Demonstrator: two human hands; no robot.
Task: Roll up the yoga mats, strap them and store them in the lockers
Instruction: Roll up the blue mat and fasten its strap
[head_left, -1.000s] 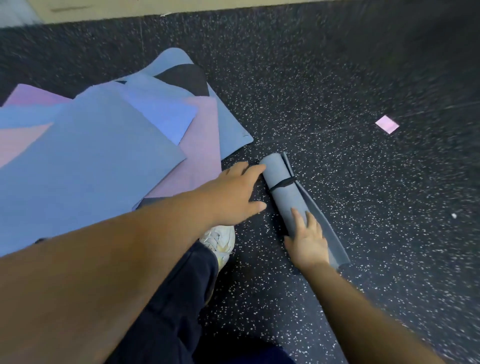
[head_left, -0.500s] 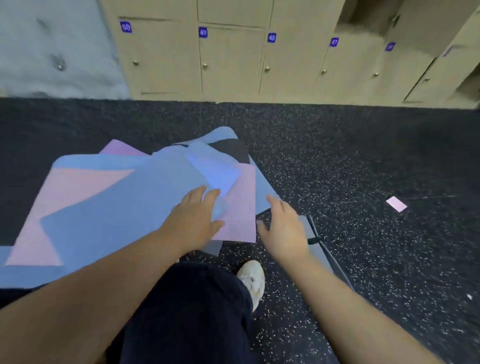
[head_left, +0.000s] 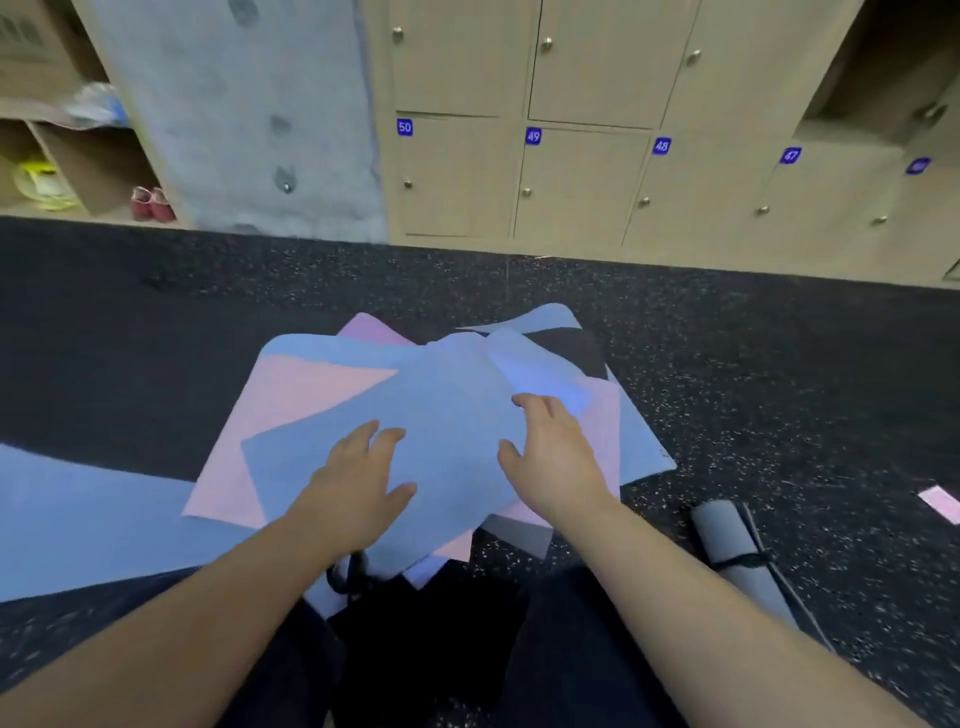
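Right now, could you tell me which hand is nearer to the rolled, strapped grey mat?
Right. The right hand is over the flat mats, just left of the rolled mat; the left hand lies farther left.

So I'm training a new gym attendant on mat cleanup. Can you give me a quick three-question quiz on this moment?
1. True or false: the rolled grey mat on the floor already has a black strap around it.
2. Multiple choice: where are the left hand and right hand? A) on a locker knob B) over the top blue mat of the flat pile C) around the rolled mat
3. Fill in: the leftmost numbered locker door reads ____.

Key: 1 true. 2 B; both hands are spread, fingers fairly straight, with no grip on anything. 3 50.
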